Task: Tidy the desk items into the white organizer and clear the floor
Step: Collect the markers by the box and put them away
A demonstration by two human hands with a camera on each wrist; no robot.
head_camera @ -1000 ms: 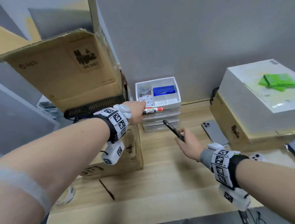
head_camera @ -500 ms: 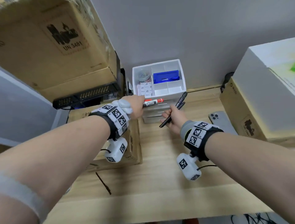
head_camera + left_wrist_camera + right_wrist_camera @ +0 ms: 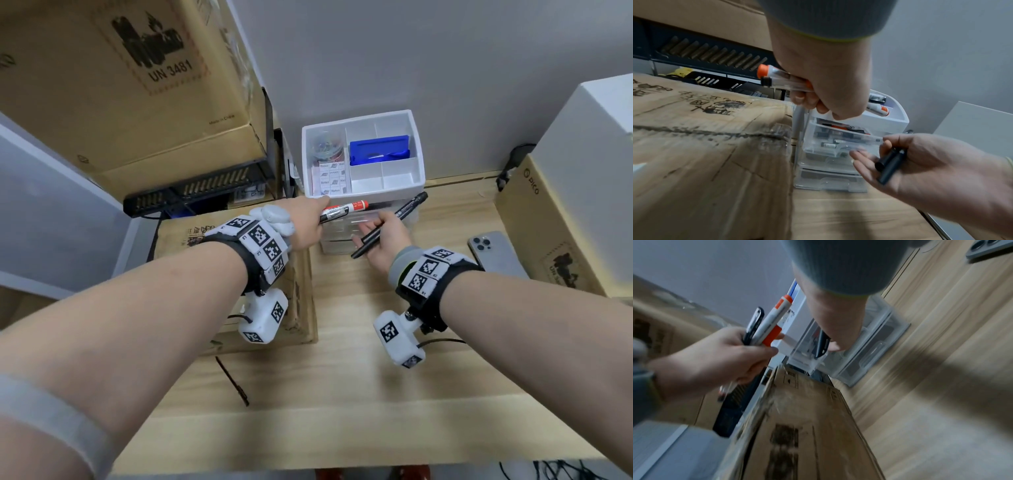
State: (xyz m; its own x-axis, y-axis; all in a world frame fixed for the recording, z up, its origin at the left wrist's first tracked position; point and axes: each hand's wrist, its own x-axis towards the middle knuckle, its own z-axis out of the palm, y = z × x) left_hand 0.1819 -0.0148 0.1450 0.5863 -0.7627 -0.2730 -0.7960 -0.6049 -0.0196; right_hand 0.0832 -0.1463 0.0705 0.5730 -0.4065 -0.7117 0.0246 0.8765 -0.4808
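Observation:
The white organizer (image 3: 394, 190) stands against the wall, a compartment tray on top and clear drawers beneath. My left hand (image 3: 310, 222) hovers at its front left corner and grips a red-and-white marker (image 3: 346, 209); the right wrist view shows a black pen (image 3: 754, 324) held beside that marker (image 3: 772, 324). My right hand (image 3: 378, 236) holds another black pen (image 3: 390, 224) against the palm with the thumb. Its straight fingers reach the top clear drawer (image 3: 838, 142), which sits pulled out with several pens inside.
A low cardboard box (image 3: 236, 274) lies left of the organizer, under a black rack (image 3: 191, 195). A phone (image 3: 493, 250) lies at the right next to a tall cardboard box (image 3: 555, 226). A thin black stick (image 3: 233, 380) rests on the wooden desk.
My right hand has carried the black pen from mid-desk up to the organizer's top drawer. The left hand has kept its place with the marker. The view has moved closer.

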